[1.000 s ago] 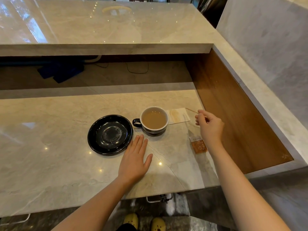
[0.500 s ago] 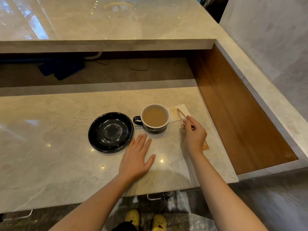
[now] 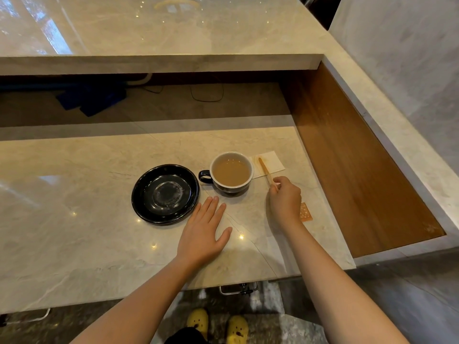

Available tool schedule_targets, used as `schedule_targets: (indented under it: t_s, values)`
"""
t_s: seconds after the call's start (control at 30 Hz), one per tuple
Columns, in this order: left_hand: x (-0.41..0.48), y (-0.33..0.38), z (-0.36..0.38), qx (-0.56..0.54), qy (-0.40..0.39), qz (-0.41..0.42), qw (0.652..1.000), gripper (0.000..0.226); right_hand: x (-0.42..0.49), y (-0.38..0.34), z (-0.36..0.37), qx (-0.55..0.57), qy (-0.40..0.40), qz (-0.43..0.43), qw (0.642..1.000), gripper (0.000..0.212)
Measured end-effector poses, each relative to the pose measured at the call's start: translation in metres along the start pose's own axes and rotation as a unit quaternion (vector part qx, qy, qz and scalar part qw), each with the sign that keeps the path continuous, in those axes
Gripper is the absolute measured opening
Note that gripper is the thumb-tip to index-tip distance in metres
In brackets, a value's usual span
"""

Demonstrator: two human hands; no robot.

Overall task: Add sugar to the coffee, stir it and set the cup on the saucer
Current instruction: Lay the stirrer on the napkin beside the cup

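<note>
A dark cup with a white inside holds milky coffee and stands on the marble counter, its handle pointing left. An empty black saucer lies just left of it. My right hand pinches the near end of a thin wooden stir stick. The stick's far end rests on a white napkin right of the cup. An orange sugar packet lies by my right wrist, partly hidden. My left hand lies flat on the counter in front of the cup, fingers apart, empty.
A raised marble ledge runs along the back, above a dark recess with blue cloth and cables. A wooden panel walls the right side. The counter's near edge is close to my body; yellow slippers show on the floor below.
My right hand moved left from above the sugar packet toward the cup and brought the stick's far end down onto the napkin. My left hand stayed flat.
</note>
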State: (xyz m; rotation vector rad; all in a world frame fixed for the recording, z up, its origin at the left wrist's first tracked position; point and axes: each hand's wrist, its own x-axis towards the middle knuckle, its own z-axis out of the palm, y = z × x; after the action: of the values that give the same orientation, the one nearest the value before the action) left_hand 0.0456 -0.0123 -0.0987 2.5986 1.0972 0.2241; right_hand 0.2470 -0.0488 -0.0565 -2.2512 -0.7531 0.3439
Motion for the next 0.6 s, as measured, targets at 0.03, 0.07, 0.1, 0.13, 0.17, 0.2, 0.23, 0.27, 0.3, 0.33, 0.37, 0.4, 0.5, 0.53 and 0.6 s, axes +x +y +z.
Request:
schedule_targets:
  t_s: [0.03, 0.07, 0.1, 0.13, 0.17, 0.2, 0.23, 0.27, 0.3, 0.33, 0.37, 0.4, 0.5, 0.53, 0.6]
  values:
    - [0.0, 0.0, 0.0, 0.0, 0.0, 0.0, 1.0, 0.065, 0.001, -0.001, 0.0, -0.027, 0.001, -0.005, 1.0, 0.024]
    - [0.0, 0.0, 0.0, -0.001, 0.001, 0.0, 1.0, 0.065, 0.002, -0.001, 0.0, -0.053, 0.002, -0.01, 0.999, 0.022]
    - [0.0, 0.0, 0.0, -0.002, 0.002, 0.0, 1.0, 0.065, 0.002, -0.002, 0.001, -0.075, 0.001, -0.014, 0.997, 0.019]
    - [0.0, 0.0, 0.0, -0.002, 0.003, 0.0, 1.0, 0.065, 0.003, -0.002, 0.002, -0.095, -0.002, -0.018, 0.995, 0.016]
    - [0.0, 0.0, 0.0, -0.001, 0.004, 0.001, 1.0, 0.065, 0.004, -0.002, 0.003, -0.113, -0.007, -0.022, 0.993, 0.016]
    - [0.0, 0.0, 0.001, 0.0, 0.004, 0.002, 1.0, 0.065, 0.004, -0.002, 0.004, -0.129, -0.013, -0.024, 0.991, 0.016]
    - [0.0, -0.001, 0.001, 0.002, 0.005, 0.003, 1.0, 0.065, 0.004, -0.002, 0.005, -0.142, -0.016, -0.025, 0.989, 0.016]
    - [0.0, -0.001, 0.001, 0.002, 0.007, 0.004, 1.0, 0.065, 0.005, -0.001, 0.005, -0.153, -0.018, -0.026, 0.988, 0.016]
    - [0.0, 0.0, 0.001, 0.0, 0.009, 0.005, 1.0, 0.064, 0.004, -0.001, 0.004, -0.161, -0.019, -0.026, 0.987, 0.015]
    - [0.0, 0.0, 0.001, -0.002, 0.011, 0.006, 1.0, 0.064, 0.003, -0.001, 0.004, -0.167, -0.02, -0.026, 0.985, 0.014]
    - [0.0, 0.0, 0.001, -0.001, 0.01, 0.006, 1.0, 0.064, 0.002, -0.001, 0.004, -0.171, -0.023, -0.025, 0.985, 0.014]
    - [0.0, -0.001, 0.002, 0.002, 0.009, 0.006, 1.0, 0.064, 0.0, -0.001, 0.004, -0.174, -0.027, -0.025, 0.984, 0.014]
    - [0.0, -0.001, 0.002, 0.001, 0.013, 0.008, 1.0, 0.064, -0.006, -0.001, 0.007, -0.18, -0.032, -0.023, 0.983, 0.015]
    - [0.0, -0.002, 0.003, 0.002, 0.013, 0.009, 1.0, 0.064, -0.008, 0.0, 0.008, -0.185, -0.031, -0.024, 0.982, 0.015]
    - [-0.001, -0.002, 0.003, 0.0, 0.013, 0.009, 1.0, 0.064, -0.011, 0.001, 0.011, -0.197, -0.027, -0.03, 0.98, 0.015]
